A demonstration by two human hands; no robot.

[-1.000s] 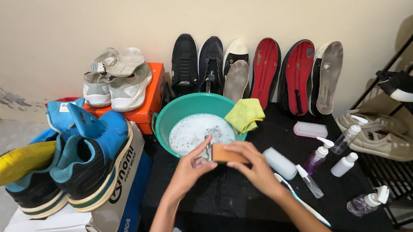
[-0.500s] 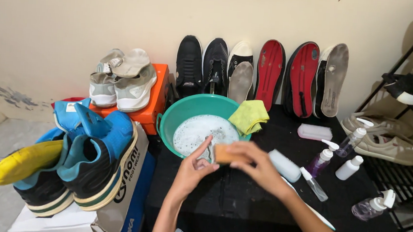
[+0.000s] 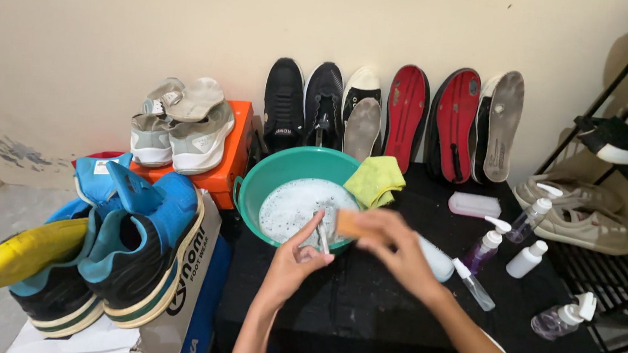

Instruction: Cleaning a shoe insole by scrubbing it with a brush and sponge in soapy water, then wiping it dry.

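Fingers (image 3: 309,231) of left hand (image 3: 295,262) half curled, pinching small grey piece (image 3: 322,237) at basin (image 3: 279,168) edge.

Right hand (image 3: 395,254) motion-blurred, closed round orange block (image 3: 351,223), pressed against grey piece just above near rim. Cannot tell what the grey piece is: too small, partly hidden. Basin green, full of suds (image 3: 293,206), on black table (image 3: 363,313); yellow cloth (image 3: 374,179) draped over far rim. Spray bottles (image 3: 487,246) near right wrist, untouched. Judged step: scrubbing or soaping, block on piece, over the water. Judged need for any further move: firm left pinch, both hands kept over basin, drips off table.
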